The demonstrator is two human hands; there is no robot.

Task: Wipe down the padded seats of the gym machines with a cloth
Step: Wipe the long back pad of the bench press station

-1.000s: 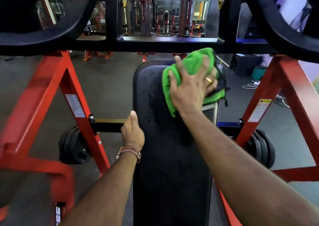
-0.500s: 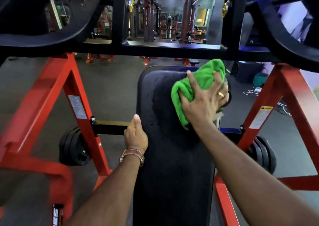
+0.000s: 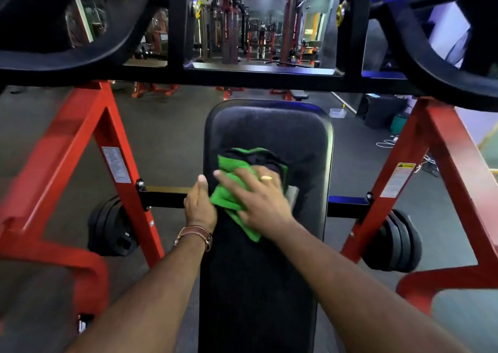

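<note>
Head view: black padded seat (image 3: 269,137) running up the middle, used here as landmark. Green cloth (image 3: 229,199) lying on the seat's left-centre, bunched, with a dark fold showing at its upper part. Right hand (image 3: 258,199) pressed flat on top of the cloth, fingers spread, a gold ring on one finger; grip wide, palm down, pinning the cloth rather than clenching it. Left hand (image 3: 200,204) at the seat's left edge, just beside the cloth, thumb up along the padding; grip curled on the seat edge, fingers hidden behind. Brown wrist strap (image 3: 195,233) below that hand. Red frame (image 3: 67,148) flanking the seat on both sides. Black weight plates (image 3: 110,226) low to the seat's left and right. Black crossbar (image 3: 242,78) above the seat's far end.
</note>
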